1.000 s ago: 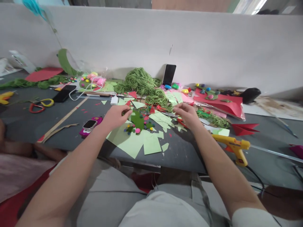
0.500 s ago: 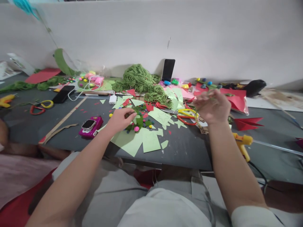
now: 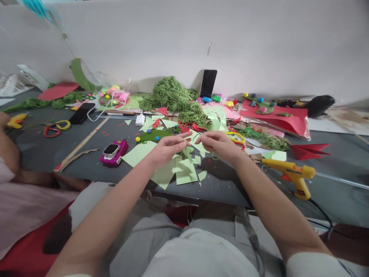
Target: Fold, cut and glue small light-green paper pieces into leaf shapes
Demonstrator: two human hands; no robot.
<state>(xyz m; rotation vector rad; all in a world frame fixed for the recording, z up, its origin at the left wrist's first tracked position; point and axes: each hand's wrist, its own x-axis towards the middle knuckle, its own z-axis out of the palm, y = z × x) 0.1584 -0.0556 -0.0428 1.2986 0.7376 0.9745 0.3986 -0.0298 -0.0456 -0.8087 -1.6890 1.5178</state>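
Observation:
My left hand [image 3: 170, 149] is over the middle of the desk, its fingers closed in a pinch. A small green piece [image 3: 186, 154] hangs at its fingertips; its kind is unclear. Close by on the right, my right hand [image 3: 217, 143] has its fingers curled and pressed together, and whatever they hold is too small to make out. Under the hands lie light green paper sheets [image 3: 161, 175] and cut scraps. A dark green piece with pom-poms [image 3: 155, 134] rests beyond my left hand. Scissors with yellow and red handles [image 3: 238, 138] lie just behind my right hand.
A yellow glue gun [image 3: 291, 173] lies right of my right forearm, its cord off the desk edge. Green yarn [image 3: 173, 94] is heaped by the wall beside a propped phone [image 3: 208, 82]. At left are a purple case with a watch [image 3: 113, 153] and another person's arm [image 3: 8, 150].
My right hand has come down and left from the right side to beside my left hand. My left hand has shifted right, off the pom-pom piece.

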